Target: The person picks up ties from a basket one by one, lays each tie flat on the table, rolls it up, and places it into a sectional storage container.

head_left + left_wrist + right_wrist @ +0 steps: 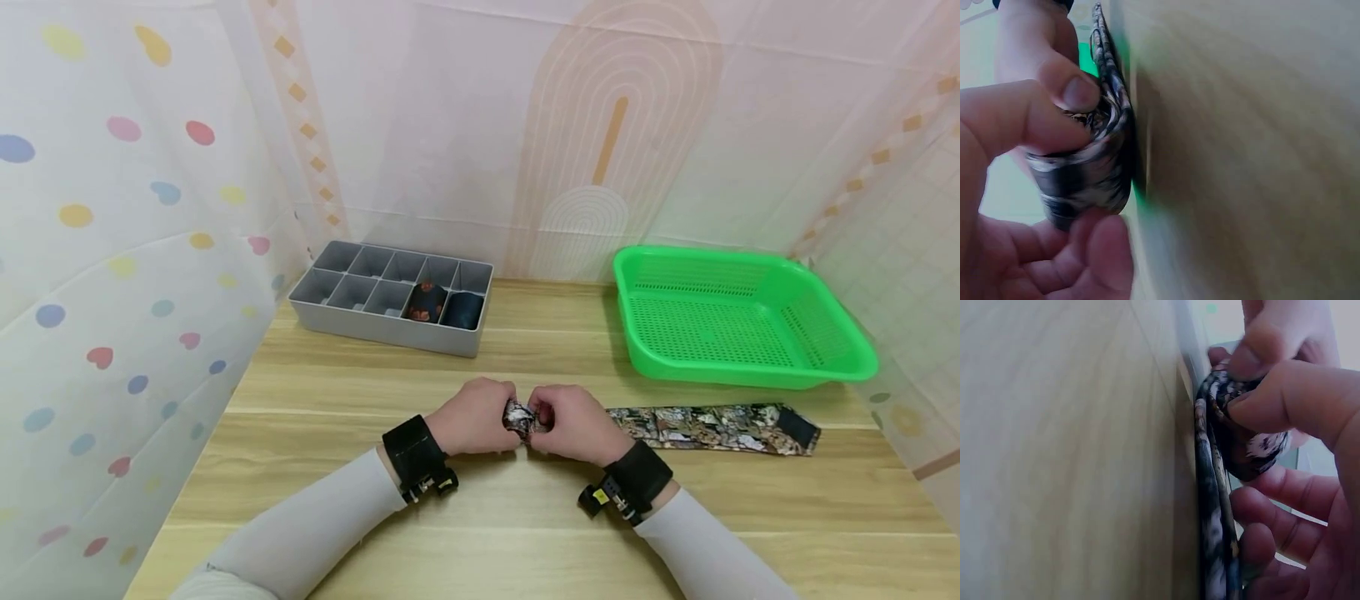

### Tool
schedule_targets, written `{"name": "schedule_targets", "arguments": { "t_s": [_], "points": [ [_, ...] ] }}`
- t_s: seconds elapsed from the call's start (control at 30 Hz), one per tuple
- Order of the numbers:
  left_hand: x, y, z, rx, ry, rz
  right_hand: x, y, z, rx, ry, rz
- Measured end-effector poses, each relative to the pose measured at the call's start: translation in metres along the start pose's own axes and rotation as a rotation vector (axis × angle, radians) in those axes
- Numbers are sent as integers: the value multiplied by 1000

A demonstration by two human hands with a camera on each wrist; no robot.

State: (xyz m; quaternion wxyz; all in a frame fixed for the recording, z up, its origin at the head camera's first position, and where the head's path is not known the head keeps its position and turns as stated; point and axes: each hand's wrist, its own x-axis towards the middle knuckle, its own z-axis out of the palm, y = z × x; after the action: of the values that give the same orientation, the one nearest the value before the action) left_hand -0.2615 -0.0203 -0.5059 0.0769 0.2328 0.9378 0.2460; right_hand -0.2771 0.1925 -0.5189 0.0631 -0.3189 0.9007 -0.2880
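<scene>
A patterned necktie [712, 427] lies along the table, its dark-backed wide end out to the right. Its other end is wound into a roll [1085, 181], standing on edge between both hands. My left hand [476, 417] grips the roll's left side; in the left wrist view its thumb presses at the top opening, with fingers curled below. From the right, my right hand [573, 423] pinches the same roll [1250, 437], thumb at its top edge. In the right wrist view the flat layers of the necktie run from the roll along the tabletop.
A grey divided box [382, 329] stands at the back left. Two rolled neckties, one dark with orange figures [427, 302] and one dark blue [463, 311], sit in its front right compartments. At the back right is a green plastic basket [750, 375]. Patterned curtains hang behind the table.
</scene>
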Motion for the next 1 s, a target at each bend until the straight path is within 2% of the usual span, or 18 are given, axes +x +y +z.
{"name": "schedule_targets", "arguments": {
  "t_s": [0.17, 0.43, 0.6, 0.8, 1.0],
  "points": [
    [0, 1, 2, -30, 39, 13, 0, -1, 4, -26, 29, -23],
    [3, -2, 5, -141, 66, 30, 2, -1, 7, -45, 46, -21],
    [5, -5, 4, -181, 35, 18, 3, 1, 7, -25, 40, -20],
    [4, -10, 0, -154, -45, 19, 4, 2, 5, 0, 25, 1],
    [6, -14, 4, -137, -23, 36, 3, 2, 4, 17, 21, 12]
  ]
}}
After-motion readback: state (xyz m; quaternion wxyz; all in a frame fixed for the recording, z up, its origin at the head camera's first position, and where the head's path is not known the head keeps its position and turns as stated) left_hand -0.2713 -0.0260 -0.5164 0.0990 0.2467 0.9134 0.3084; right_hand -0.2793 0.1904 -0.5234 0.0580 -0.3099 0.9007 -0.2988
